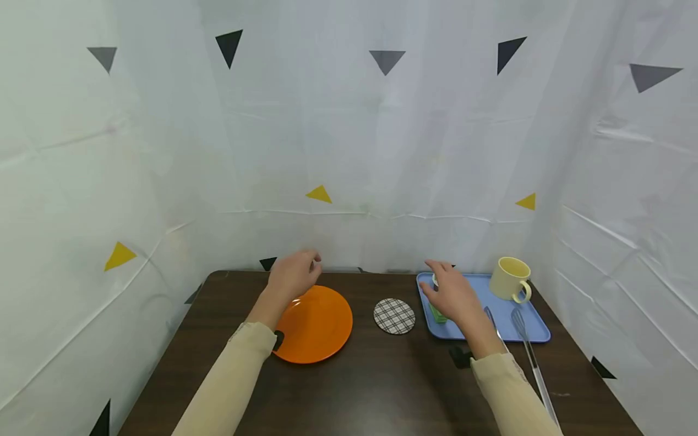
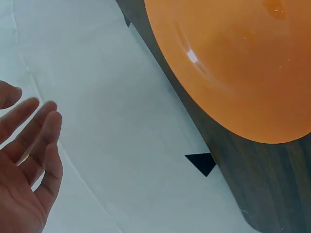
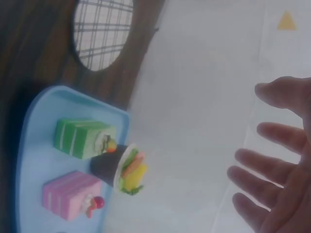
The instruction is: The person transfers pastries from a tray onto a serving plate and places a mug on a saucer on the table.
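My left hand (image 1: 295, 275) hovers above the far left rim of an orange plate (image 1: 322, 324); in the left wrist view its fingers are loosely bent and hold nothing. Over the left part of a blue tray (image 1: 480, 287), my right hand (image 1: 452, 293) is raised, fingers spread, touching nothing. The right wrist view shows a green cake piece (image 3: 82, 137), a pink cake piece (image 3: 70, 194) and a dark cup with colourful food (image 3: 109, 165) on the tray. Between the hands lies a round checked coaster (image 1: 394, 316).
A yellow mug (image 1: 509, 278) stands at the tray's far right. A whisk (image 1: 537, 369) leans over the tray's near edge, with another metal utensil (image 1: 493, 324) beside it, partly hidden by my right arm. White curtains (image 1: 349, 151) surround the brown table (image 1: 371, 387).
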A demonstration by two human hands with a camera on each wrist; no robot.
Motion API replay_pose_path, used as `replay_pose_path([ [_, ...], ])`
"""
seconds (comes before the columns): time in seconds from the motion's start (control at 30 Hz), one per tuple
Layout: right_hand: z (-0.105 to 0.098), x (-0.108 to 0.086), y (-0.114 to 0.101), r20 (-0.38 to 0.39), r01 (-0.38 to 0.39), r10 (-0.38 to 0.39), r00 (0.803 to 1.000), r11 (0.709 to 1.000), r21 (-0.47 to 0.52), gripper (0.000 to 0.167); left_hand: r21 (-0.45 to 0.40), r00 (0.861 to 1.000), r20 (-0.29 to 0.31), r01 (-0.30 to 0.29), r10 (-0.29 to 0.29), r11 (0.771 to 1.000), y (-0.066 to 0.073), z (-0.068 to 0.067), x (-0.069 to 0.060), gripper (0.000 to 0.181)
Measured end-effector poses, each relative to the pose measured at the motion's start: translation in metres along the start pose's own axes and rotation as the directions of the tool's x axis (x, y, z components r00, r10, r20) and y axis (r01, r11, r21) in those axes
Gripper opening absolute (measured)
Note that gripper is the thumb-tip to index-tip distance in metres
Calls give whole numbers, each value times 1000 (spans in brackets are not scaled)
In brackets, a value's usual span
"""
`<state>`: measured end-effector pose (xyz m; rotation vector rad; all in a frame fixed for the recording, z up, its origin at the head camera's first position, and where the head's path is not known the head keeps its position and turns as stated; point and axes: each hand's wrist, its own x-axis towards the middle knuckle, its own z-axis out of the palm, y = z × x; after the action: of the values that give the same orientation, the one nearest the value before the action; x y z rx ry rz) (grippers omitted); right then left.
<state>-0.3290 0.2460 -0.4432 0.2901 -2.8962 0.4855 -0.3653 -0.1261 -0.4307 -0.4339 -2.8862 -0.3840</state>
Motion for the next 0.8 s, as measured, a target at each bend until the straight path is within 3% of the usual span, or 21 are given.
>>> replay_pose_path([
  [0.13,-8,-8,0,-19,-18,19,1000,999,35,58,-14,999,39,21,-20,1000,-9,1,-8,17],
  [0.3,-22,-21,3,-40,-79,83,996,992,99,55,-16,991,118,65,-63,998,-24,-2,-18,20],
  [0.53,-38,-41,16,-34,-146,150,988,984,103,54,-71,980,149,143,-132,987,-54,-2,-35,26],
  [0.67,-45,-59,32,-30,-185,190,981,975,121,49,-169,964,208,201,-165,965,-70,5,-39,30],
  [0.8,-49,-79,50,-35,-242,250,968,960,143,51,-312,955,270,210,-125,927,-81,17,-42,33],
])
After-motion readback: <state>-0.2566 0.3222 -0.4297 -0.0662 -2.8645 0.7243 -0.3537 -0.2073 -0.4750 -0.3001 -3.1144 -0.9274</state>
